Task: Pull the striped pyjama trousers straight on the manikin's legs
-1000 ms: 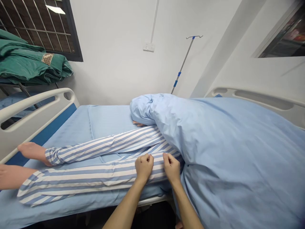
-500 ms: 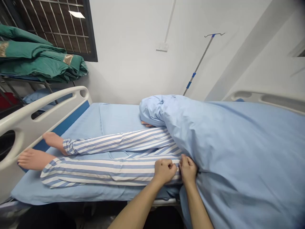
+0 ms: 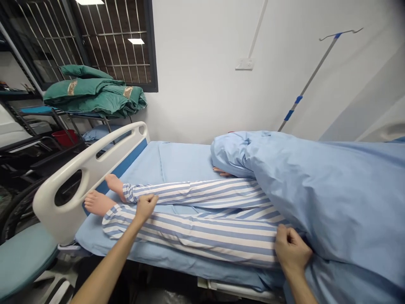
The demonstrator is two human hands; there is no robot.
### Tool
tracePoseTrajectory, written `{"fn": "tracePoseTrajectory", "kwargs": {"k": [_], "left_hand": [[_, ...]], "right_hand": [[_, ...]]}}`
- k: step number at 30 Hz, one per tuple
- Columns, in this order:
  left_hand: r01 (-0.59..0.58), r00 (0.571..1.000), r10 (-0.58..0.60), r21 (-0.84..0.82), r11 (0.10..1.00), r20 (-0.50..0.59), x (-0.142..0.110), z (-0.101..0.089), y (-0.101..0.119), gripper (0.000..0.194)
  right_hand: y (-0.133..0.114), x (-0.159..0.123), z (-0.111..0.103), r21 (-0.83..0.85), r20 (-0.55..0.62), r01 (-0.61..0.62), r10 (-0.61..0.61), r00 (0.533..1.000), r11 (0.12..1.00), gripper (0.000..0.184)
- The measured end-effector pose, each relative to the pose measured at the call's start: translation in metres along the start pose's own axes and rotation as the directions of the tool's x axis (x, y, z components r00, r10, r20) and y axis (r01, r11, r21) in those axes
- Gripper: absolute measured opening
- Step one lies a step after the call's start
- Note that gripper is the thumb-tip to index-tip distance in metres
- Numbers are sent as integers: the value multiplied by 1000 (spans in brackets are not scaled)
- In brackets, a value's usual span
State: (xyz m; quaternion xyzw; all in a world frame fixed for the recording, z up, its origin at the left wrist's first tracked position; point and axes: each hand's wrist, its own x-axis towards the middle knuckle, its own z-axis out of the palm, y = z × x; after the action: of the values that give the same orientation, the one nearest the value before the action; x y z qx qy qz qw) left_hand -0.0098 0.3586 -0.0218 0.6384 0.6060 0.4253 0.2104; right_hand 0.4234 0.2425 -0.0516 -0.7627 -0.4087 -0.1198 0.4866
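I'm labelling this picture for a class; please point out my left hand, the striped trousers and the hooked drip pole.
Left hand (image 3: 146, 206), head view: middle of the closed fist.
Striped trousers (image 3: 215, 237), head view: middle of the nearer leg.
Drip pole (image 3: 310, 80), head view: middle of its metal shaft.

No lettering, number or brand can be read. The nearest to labels are two brownish-gold patches, a left-hand patch (image 3: 72, 87) and a right-hand patch (image 3: 128, 92), both on the folded green bedding (image 3: 101, 101) beneath the barred window (image 3: 117, 42); each bears a pale, angular motif, too small to tell whether it is writing or ornament.
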Motion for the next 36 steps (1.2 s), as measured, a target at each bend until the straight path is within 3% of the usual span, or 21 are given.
{"fn": "tracePoseTrajectory", "kwargs": {"k": [2, 4, 7, 9, 12, 15, 17, 20, 22, 25, 28, 32, 36], "left_hand": [[33, 999, -30, 75, 997, -36, 11, -30, -24, 40], [77, 996, -68, 163, 984, -60, 12, -43, -43, 40], [155, 986, -127, 297, 942, -112, 5, -41, -64, 35], [200, 979, -164, 403, 893, -122, 1, -35, -70, 32], [219, 976, -196, 508, 833, -99, 0, -31, -72, 33], [216, 976, -201, 540, 814, -88, 2, -32, -70, 32], [211, 976, -200, 557, 803, -81, 1, -33, -70, 31], [177, 982, -182, 575, 799, -50, -1, -34, -74, 31], [150, 985, -169, 571, 807, -20, -3, -35, -78, 30], [122, 989, -147, 542, 831, 2, -3, -37, -81, 29], [145, 988, -156, 433, 890, -11, 4, -37, -73, 33], [129, 991, -122, 158, 979, -55, 10, -25, -57, 43], [134, 989, -124, 134, 982, -81, -1, -7, -53, 45]], "right_hand": [[1, 0, 0, -14, 20, -3, 3, 1000, 1000, 38], [3, 2, -2, -31, 57, -11, 12, 998, 999, 39], [1, 6, -5, -86, 121, 0, 11, 993, 996, 38], [-16, 3, -2, -82, 187, 46, -30, 982, 996, 38], [-79, -22, 19, 91, 303, 152, -173, 937, 984, 39], [-177, -74, 61, 370, 456, 244, -404, 793, 896, 40], [-244, -114, 94, 514, 488, 271, -537, 688, 814, 38], [-311, -166, 140, 627, 537, 215, -615, 578, 749, 36], [-327, -189, 163, 601, 574, 170, -570, 588, 781, 37], [-323, -205, 181, 553, 598, 145, -512, 617, 820, 36], [-313, -205, 186, 568, 612, 84, -489, 622, 818, 36], [-309, -201, 193, 567, 616, -65, -370, 696, 821, 38], [-313, -196, 195, 556, 630, -187, -263, 731, 810, 38]]}}
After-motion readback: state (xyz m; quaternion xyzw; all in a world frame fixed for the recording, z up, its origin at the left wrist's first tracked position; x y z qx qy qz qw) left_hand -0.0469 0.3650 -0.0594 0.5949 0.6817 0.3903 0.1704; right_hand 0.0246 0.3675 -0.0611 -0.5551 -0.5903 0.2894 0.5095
